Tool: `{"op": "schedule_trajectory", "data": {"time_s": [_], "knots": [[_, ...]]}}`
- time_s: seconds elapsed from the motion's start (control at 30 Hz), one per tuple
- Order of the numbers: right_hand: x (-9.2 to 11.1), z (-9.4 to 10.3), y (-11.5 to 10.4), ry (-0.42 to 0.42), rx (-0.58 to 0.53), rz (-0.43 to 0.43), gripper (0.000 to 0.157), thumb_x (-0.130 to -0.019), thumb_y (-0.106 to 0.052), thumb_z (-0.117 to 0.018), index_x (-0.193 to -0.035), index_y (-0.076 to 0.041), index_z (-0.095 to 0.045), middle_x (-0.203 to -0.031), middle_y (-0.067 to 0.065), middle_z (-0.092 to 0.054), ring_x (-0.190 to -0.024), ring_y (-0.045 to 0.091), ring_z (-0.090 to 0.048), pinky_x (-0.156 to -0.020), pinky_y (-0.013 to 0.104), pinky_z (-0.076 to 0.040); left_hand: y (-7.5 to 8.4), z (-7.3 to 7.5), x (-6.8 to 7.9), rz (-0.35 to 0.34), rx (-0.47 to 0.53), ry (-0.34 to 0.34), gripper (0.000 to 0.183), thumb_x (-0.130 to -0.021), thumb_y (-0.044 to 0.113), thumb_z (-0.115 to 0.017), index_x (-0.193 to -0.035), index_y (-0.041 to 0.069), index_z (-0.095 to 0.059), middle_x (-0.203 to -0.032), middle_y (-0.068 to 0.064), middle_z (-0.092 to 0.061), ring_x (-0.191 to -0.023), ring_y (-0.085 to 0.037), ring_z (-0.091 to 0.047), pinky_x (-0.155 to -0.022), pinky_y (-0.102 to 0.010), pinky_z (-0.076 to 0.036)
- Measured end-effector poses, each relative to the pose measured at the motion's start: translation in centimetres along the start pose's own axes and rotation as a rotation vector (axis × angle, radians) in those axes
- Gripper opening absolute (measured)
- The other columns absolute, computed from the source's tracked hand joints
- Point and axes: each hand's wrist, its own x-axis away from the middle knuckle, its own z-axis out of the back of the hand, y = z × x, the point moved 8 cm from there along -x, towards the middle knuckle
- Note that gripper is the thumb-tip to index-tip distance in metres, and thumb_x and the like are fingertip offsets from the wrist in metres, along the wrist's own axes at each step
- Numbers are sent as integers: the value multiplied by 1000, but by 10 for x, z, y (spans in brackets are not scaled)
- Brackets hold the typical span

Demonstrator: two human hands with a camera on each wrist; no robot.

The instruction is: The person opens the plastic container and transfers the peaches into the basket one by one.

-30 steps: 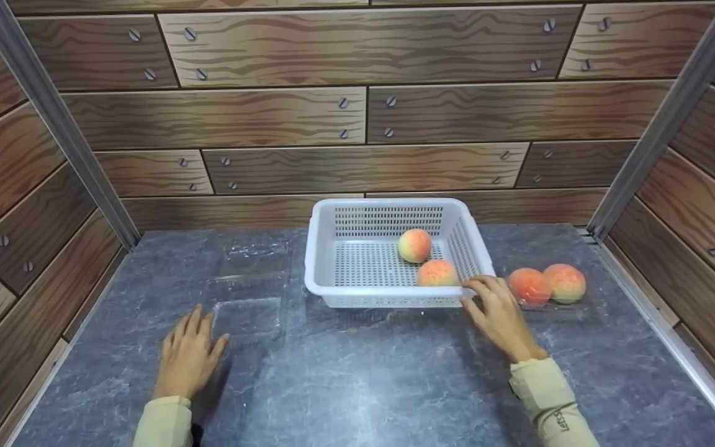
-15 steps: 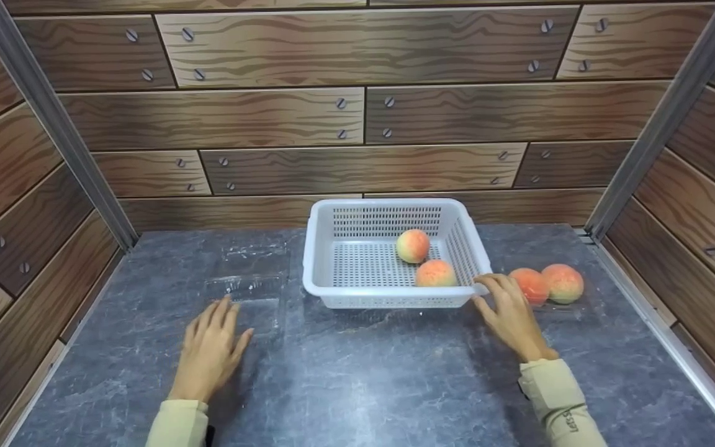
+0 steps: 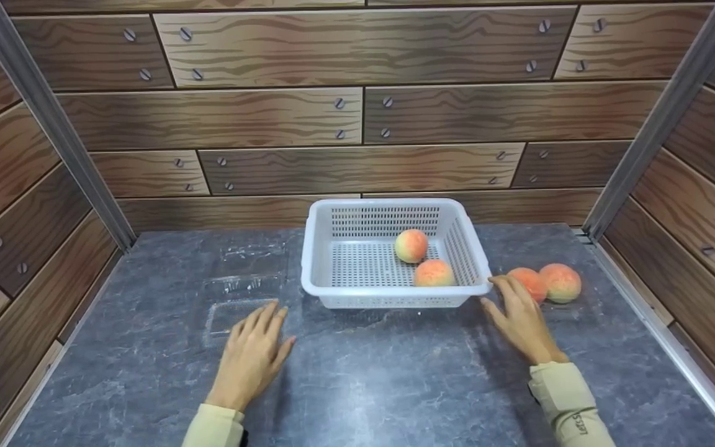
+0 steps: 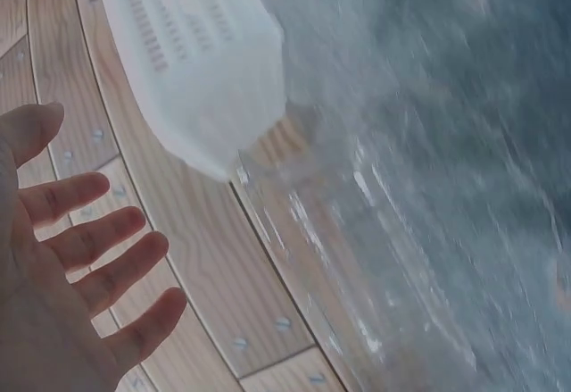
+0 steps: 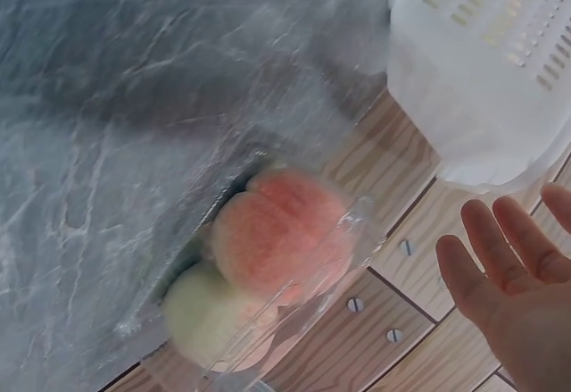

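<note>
A white plastic basket (image 3: 357, 297) with slotted walls stands near the back wall. Inside it lie two peaches, one (image 3: 411, 246) farther back and another (image 3: 434, 273) by the front wall. My right hand (image 3: 522, 326) hovers at the basket's front right corner, fingers relaxed and holding nothing. Just beyond it, two more peaches, a redder one (image 5: 284, 231) and a paler one (image 5: 214, 316), sit side by side in a clear plastic tray. Over the front of a clear plastic container (image 3: 242, 285) on the left is my left hand (image 3: 249, 357), fingers spread and nothing in them.
The grey marbled tabletop (image 3: 364, 385) spreads under everything. Wood-print walls (image 3: 357, 118) close in the back and both sides, with metal posts at the corners. A metal rail (image 3: 674, 354) runs along the right edge.
My left hand has moved right across the front of the clear container. My right hand has slid right from the basket's front rim to its corner. The peaches stay in place.
</note>
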Motion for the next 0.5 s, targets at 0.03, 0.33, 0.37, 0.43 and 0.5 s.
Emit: {"op": "schedule_trajectory", "data": {"time_s": [0.03,0.33,0.37,0.43,0.5], "knots": [[1,0,1,-3,-1,-3,36,-77,-7,-70,-109,5,-58,-107,19,-56,-98,36,-54,-82,51,-42,3,-1,0,-7,3,4,49,-86,35,-59,-123,3,-53,-128,-18,-50,-112,-34,-49,-88,-51,-42],[8,8,15,31,27,18,37,-74,-2,-72,-107,6,-59,-106,24,-56,-97,39,-52,-83,52,-39,44,-19,-4,-61,68,-41,52,-83,34,-62,-126,6,-51,-132,-15,-46,-116,-33,-46,-92,-51,-38],[9,9,16,36,31,20,37,-73,-1,-73,-107,6,-59,-105,24,-56,-97,40,-51,-83,52,-38,51,-23,-4,-79,67,-48,52,-83,35,-62,-126,6,-51,-132,-15,-47,-116,-32,-46,-92,-50,-39],[11,11,21,39,45,20,37,-72,-1,-73,-106,6,-60,-103,24,-56,-97,41,-50,-83,53,-37,63,-29,-4,-114,58,-51,52,-83,37,-61,-125,6,-52,-131,-15,-48,-116,-31,-47,-91,-48,-40],[13,12,25,39,57,12,36,-72,-1,-72,-104,7,-59,-101,25,-56,-97,42,-49,-84,54,-36,73,-33,-5,-140,49,-43,52,-83,38,-62,-124,7,-54,-130,-14,-49,-115,-29,-48,-91,-46,-40]]}}
